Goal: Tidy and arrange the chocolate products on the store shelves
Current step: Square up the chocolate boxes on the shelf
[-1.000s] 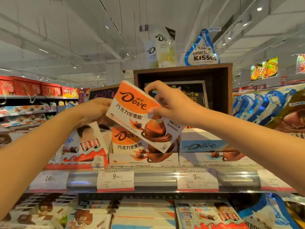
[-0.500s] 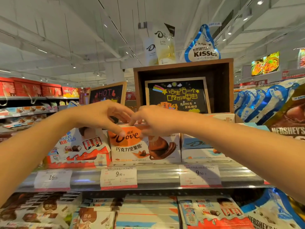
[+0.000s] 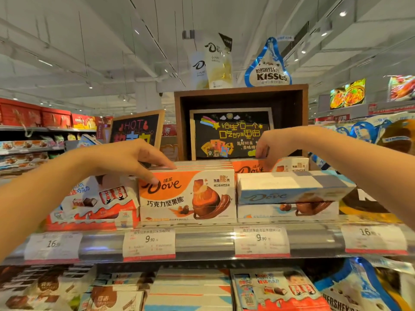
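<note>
Shelf (image 3: 202,241) now holds the orange Dove box (image 3: 187,195), left hand (image 3: 125,160) steadying it with straight fingers; right hand (image 3: 277,142) has moved to pinch a misplaced orange box (image 3: 269,167) behind.

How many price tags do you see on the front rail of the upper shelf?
4. One far left under the Kinder boxes, one under the orange Dove box, one under the blue Dove boxes, one far right. More may lie outside the picture.

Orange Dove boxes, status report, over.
Left hand steadies front orange Dove box. Right hand pinches rear orange box. Blue Dove boxes alongside; nothing blocking.
</note>
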